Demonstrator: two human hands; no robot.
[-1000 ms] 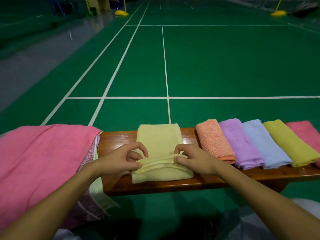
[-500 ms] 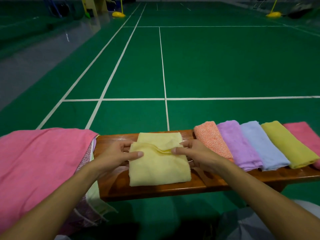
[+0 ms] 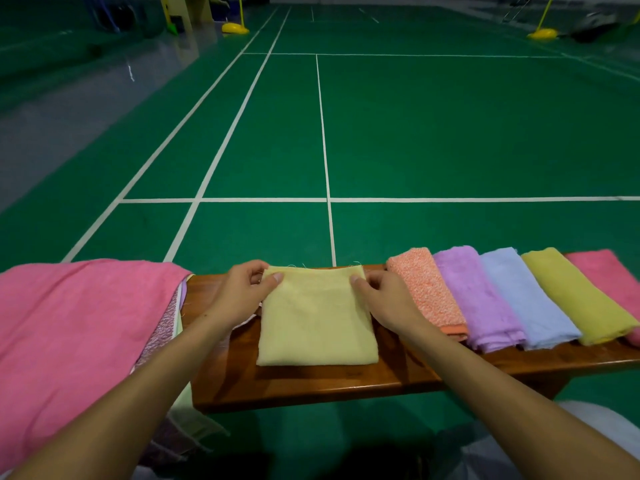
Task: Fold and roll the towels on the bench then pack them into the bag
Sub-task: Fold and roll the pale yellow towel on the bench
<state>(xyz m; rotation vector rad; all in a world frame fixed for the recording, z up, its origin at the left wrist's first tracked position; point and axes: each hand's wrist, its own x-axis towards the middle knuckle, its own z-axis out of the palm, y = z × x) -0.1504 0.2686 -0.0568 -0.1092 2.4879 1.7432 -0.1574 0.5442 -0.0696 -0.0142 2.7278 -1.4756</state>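
- Left hand (image 3: 242, 292): fingers curled over the far left corner of the pale yellow folded cloth towel (image 3: 317, 320), thumb on top, pinching that corner.
- Right hand (image 3: 384, 296): mirrors it at the far right corner, thumb on the cloth, fingers bent round the edge; also a pinch.
- Pale yellow towel: lies flat, roughly square, on the glossy brown wooden surface (image 3: 311, 386), directly between the two forearms; both hands sit at its far edge, equally near. Its fold appears closed, so rolling likely comes next, and the axis of the roll would run left to right, across the hands.
- Row of five folded towels just right of the right hand, overlapping one another: speckled orange (image 3: 426, 292), lilac (image 3: 478, 299), light blue (image 3: 526, 299), mustard yellow (image 3: 575, 296), pink (image 3: 613, 278).
- Large pink towel (image 3: 76, 334): draped over a stack of unfolded cloths at the surface's left end.
- Bag: not in view.
- Green court floor (image 3: 450, 133) beyond, with white lines.
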